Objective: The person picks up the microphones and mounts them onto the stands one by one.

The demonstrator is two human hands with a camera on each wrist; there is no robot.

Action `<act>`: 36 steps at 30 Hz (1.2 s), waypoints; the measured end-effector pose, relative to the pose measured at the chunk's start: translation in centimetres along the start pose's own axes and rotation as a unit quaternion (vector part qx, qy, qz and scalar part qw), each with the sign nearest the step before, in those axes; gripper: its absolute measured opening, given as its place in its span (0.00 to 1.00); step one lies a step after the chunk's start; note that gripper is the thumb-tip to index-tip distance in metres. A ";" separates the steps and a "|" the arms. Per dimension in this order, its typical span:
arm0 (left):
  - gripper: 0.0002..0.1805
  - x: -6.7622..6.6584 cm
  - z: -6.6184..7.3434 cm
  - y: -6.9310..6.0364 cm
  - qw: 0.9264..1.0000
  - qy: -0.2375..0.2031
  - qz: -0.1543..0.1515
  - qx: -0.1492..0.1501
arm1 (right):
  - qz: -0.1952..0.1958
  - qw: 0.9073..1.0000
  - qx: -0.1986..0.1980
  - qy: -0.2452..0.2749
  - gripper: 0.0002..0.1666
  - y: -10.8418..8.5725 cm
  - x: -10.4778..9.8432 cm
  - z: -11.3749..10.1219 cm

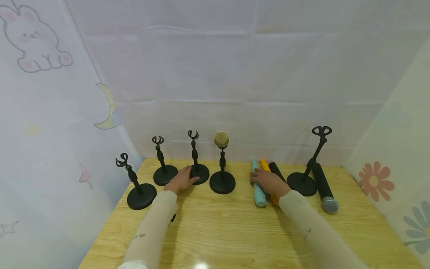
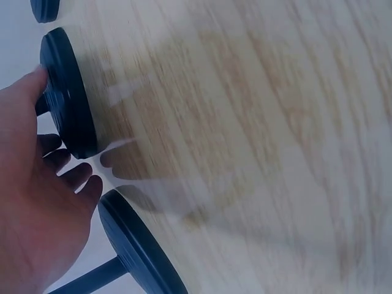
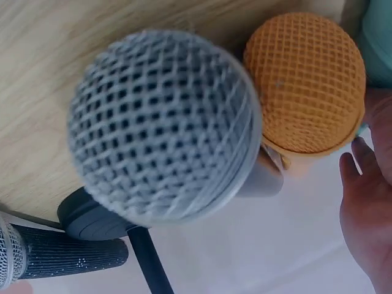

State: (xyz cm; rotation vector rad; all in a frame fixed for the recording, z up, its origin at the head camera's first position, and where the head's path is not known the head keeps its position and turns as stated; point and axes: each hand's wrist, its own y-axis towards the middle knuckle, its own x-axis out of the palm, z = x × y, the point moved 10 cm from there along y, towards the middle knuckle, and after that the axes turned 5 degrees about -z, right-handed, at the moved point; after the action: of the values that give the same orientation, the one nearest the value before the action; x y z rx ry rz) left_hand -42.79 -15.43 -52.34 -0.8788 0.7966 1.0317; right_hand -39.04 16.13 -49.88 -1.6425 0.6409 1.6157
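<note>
My left hand [image 1: 181, 181] is at the left edge of a black microphone stand [image 1: 200, 175], its thumb touching the round base [image 2: 67, 98] in the left wrist view. Its other fingers hang loosely bent beside the base. My right hand [image 1: 268, 181] lies over a light blue microphone [image 1: 259, 196], fingers curled over its far side. Next to it lie an orange microphone [image 3: 306, 79] and a black microphone [image 3: 165, 122] with a silver mesh head, partly hidden by the hand and forearm in the head view.
Two more stands with bare clips, a far-left stand [image 1: 142, 196] and its neighbour [image 1: 165, 175], stand on the wooden table [image 1: 215, 231]. A gold-headed microphone [image 1: 221, 139] sits on another stand [image 1: 222, 183]. At right are a stand [image 1: 301, 184] and a silver-headed microphone [image 1: 324, 188].
</note>
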 end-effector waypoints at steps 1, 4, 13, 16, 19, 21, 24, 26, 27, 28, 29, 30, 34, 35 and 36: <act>0.44 0.1 -0.1 0.0 1.000 -0.002 -0.001 0.001 | -0.002 1.000 0.001 -0.003 0.28 0.1 0.1 0.0; 0.44 0.3 -0.3 0.2 1.000 -0.003 -0.003 0.004 | -0.014 1.000 0.000 -0.021 0.27 0.6 0.7 -0.1; 0.46 0.7 -0.4 0.1 1.000 -0.011 -0.008 0.009 | 0.034 0.997 -0.028 -0.059 0.27 0.3 0.3 -0.9; 0.45 0.9 -0.2 -0.2 1.000 -0.007 -0.012 0.012 | 0.059 0.996 -0.039 -0.063 0.30 -0.3 -0.2 -1.2; 0.44 1.0 0.1 -0.5 1.000 0.011 -0.017 0.010 | 0.084 0.993 -0.047 -0.073 0.30 -0.7 -0.9 -1.5; 0.43 0.9 0.5 -0.8 0.999 0.027 -0.020 0.012 | 0.110 0.990 -0.052 -0.074 0.27 -1.0 -1.7 -1.6; 0.42 0.7 1.2 -1.0 0.999 0.043 -0.023 0.021 | 0.143 0.986 -0.054 -0.067 0.22 -1.3 -2.8 -1.5; 0.42 0.6 1.6 -1.1 0.998 0.053 -0.023 0.024 | 0.152 0.985 -0.057 -0.053 0.21 -1.4 -3.2 -1.3; 0.42 0.6 1.6 -1.1 0.998 0.058 -0.024 0.022 | 0.154 0.985 -0.059 -0.049 0.22 -1.5 -3.2 -1.2; 0.42 0.6 1.7 -1.1 0.997 0.064 -0.022 0.022 | 0.156 0.985 -0.061 -0.046 0.23 -1.5 -3.3 -1.2; 0.42 0.6 1.7 -1.1 0.997 0.068 -0.021 0.021 | 0.158 0.984 -0.064 -0.043 0.23 -1.4 -3.2 -1.1; 0.42 0.6 1.7 -1.2 0.997 0.072 -0.020 0.019 | 0.162 0.984 -0.066 -0.039 0.24 -1.5 -3.3 -1.1; 0.42 0.8 1.5 -1.3 0.996 0.087 -0.016 0.016 | 0.179 0.982 -0.063 -0.021 0.25 -1.7 -3.6 -0.8; 0.42 0.9 1.4 -1.3 0.996 0.087 -0.016 0.016 | 0.180 0.982 -0.059 -0.016 0.25 -1.8 -3.7 -0.6; 0.42 1.0 1.3 -1.3 0.996 0.087 -0.016 0.016 | 0.180 0.982 -0.054 -0.013 0.25 -1.9 -3.7 -0.5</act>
State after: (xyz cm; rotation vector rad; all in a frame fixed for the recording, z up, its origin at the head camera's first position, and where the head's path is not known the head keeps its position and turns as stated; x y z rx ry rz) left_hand -41.11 -14.21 -52.38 -0.9604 0.9398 0.9207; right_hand -37.55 16.38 -45.93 -1.6481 0.8901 1.9555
